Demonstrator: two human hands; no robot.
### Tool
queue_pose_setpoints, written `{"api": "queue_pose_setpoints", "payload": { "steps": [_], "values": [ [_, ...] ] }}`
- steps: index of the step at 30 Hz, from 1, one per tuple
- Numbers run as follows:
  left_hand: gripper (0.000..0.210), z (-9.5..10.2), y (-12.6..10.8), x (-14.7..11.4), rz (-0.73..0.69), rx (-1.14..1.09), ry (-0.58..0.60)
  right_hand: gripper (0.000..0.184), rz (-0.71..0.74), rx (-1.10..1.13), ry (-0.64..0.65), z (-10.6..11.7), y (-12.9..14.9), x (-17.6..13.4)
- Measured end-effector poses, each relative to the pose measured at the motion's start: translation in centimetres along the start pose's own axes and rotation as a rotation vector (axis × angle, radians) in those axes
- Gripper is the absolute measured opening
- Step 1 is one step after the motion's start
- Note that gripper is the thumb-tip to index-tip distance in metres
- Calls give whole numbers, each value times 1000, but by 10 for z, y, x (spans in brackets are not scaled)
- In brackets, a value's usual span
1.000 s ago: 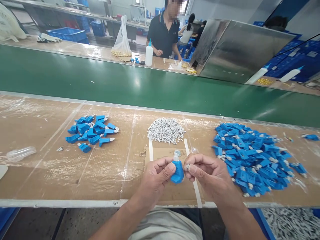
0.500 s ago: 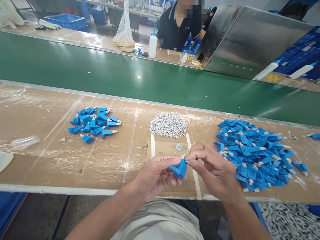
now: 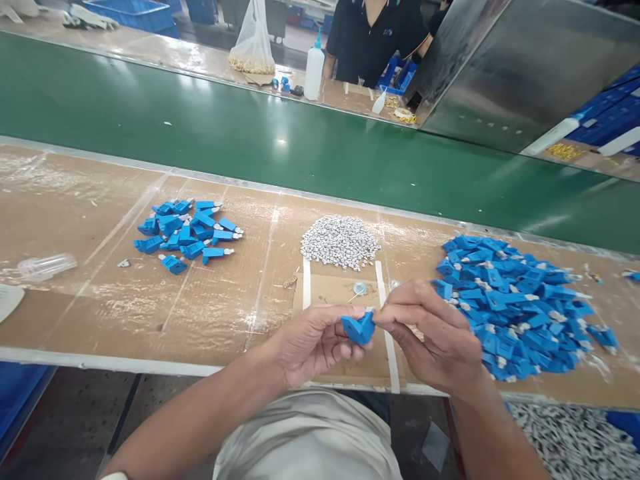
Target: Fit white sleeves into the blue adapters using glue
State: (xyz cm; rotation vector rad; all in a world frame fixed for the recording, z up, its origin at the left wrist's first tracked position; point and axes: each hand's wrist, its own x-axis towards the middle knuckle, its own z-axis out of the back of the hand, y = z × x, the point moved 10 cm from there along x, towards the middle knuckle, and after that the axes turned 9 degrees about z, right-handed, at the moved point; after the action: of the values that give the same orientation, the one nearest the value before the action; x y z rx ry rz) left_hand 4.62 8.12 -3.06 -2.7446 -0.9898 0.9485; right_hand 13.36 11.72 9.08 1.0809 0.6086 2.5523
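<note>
- Holding a wedge-shaped blue plastic piece (image 3: 358, 329) just below the centre of the frame, the left hand (image 3: 313, 341) pinches it between thumb and fingers.
- The right hand (image 3: 431, 337), right of centre, has thumb and forefinger pressed together at the piece's right-hand end; whether a small part sits between them is hidden.
- The step in hand appears to be fitting or adjusting something at that end. The next move seems to call for a steady left grip and light, exact right-hand pressure.
- Count, in the hands: one blue piece.
- Left of centre: a loose cluster of blue pieces (image 3: 186, 235), roughly twenty, overlapping.
- Right: a large heap of blue pieces (image 3: 515, 303), too many to count.
- Centre: one mound of small grey-white parts (image 3: 340, 241), uncountable; below it, one pale round disc (image 3: 360, 289).
- Far left: one clear plastic tube (image 3: 47, 266), lying on the table (image 3: 210, 310).
</note>
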Motion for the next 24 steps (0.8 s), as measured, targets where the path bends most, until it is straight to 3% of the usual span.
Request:
{"api": "queue_pose_setpoints", "payload": {
  "steps": [10, 14, 17, 20, 24],
  "values": [
    [26, -1, -3, 2, -56, 137, 45, 26, -89, 215, -76, -6, -20, -10],
    [31, -13, -17, -5, -201, 202, 43, 26, -341, 496, -271, -3, -45, -26],
    [34, -19, -26, -10, -305, 264, 19, 37, -594, 769, -303, -25, -58, -45],
    [35, -21, -30, -11, -364, 343, 9, 46, -707, 960, -290, -49, -57, -54],
    [34, -24, -34, -13, -444, 409, -21, 36, -788, 1094, -339, -66, -58, -55]
  ]
}}
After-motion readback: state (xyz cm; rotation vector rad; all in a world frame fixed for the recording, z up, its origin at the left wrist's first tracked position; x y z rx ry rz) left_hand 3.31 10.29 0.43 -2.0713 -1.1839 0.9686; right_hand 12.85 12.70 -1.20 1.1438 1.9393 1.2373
